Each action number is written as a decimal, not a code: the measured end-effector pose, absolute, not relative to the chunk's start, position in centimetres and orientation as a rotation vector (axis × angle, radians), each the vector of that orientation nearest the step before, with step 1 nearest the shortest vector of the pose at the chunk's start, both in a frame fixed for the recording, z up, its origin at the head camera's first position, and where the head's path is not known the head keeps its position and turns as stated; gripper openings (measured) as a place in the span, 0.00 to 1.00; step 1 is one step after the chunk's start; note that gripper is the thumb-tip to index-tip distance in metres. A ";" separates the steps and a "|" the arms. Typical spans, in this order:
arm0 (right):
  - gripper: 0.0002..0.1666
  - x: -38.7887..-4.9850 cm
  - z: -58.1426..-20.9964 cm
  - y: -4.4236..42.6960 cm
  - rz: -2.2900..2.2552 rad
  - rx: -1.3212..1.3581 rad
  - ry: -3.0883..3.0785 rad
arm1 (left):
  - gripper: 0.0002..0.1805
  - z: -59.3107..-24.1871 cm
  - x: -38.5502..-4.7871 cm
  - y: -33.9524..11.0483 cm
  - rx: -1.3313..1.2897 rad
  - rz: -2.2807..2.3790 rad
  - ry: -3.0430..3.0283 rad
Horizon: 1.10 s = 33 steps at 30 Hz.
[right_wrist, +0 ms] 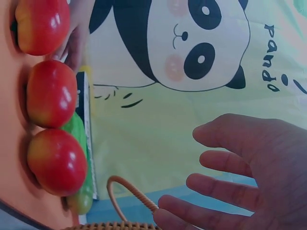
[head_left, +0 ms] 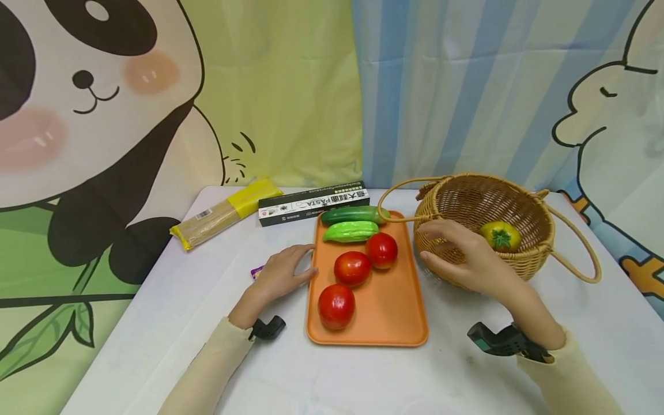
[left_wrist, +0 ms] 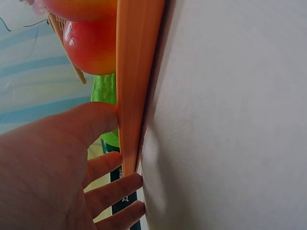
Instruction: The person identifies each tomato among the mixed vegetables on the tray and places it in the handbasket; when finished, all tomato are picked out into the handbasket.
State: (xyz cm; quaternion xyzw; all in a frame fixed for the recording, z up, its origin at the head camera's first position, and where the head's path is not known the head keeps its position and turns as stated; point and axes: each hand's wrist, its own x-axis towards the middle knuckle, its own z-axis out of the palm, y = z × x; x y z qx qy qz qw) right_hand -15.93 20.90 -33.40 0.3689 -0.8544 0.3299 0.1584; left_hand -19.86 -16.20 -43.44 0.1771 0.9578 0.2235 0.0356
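Observation:
An orange tray (head_left: 386, 311) lies on the table, holding three red tomatoes (head_left: 336, 306), a light green bumpy bitter melon (head_left: 351, 231) and a dark green cucumber (head_left: 350, 215). My left hand (head_left: 280, 274) touches the tray's left edge; in the left wrist view its thumb and loosely spread fingers (left_wrist: 103, 120) meet the orange rim. To the right of the tray, my right hand (head_left: 469, 253) hovers in front of a wicker basket (head_left: 536, 262). Its fingers are apart with nothing between them, as the right wrist view shows. Inside the basket lies a yellow-green fruit (head_left: 500, 236) with a green calyx.
Behind the tray lies a black-and-white pasta box (head_left: 313, 203). A yellow bag of noodles (head_left: 225, 213) is at the back left. A small purple packet (head_left: 256, 272) is partly hidden behind my left hand. One basket handle (head_left: 396, 187) reaches over the tray's far right corner.

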 end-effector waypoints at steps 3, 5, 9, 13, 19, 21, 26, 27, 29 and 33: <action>0.26 -16.2 -33.9 20.5 0.925 1.094 -2.442 | 0.33 -43.4 -19.9 -16.2 0.545 0.679 2.943; 0.26 -16.3 -34.4 20.2 0.911 1.114 -2.448 | 0.33 -43.4 -19.8 -16.2 0.544 0.679 2.943; 0.25 -16.5 -35.3 19.5 0.902 1.108 -2.505 | 0.33 -43.3 -19.8 -16.2 0.539 0.685 2.944; 0.25 -16.6 -36.1 18.9 0.901 1.081 -2.596 | 0.33 -43.3 -19.7 -16.2 0.539 0.689 2.937; 0.28 -16.9 -37.0 18.1 0.977 1.049 -2.773 | 0.33 -43.3 -19.8 -16.2 0.539 0.685 2.933; 0.30 -17.0 -37.4 17.8 0.990 1.040 -2.822 | 0.33 -43.3 -19.8 -16.1 0.538 0.681 2.933; 0.34 -17.2 -38.3 17.4 1.024 0.991 -2.890 | 0.33 -43.3 -19.8 -16.1 0.544 0.682 2.929; 0.36 -17.3 -38.5 17.3 1.023 0.985 -2.895 | 0.33 -43.3 -19.8 -16.1 0.546 0.683 2.930; 0.38 -17.5 -38.7 17.1 1.027 0.980 -2.902 | 0.33 -43.4 -19.8 -16.2 0.545 0.681 2.934; 0.41 -18.0 -39.3 16.7 1.014 1.018 -2.882 | 0.33 -43.5 -19.9 -16.3 0.545 0.680 2.944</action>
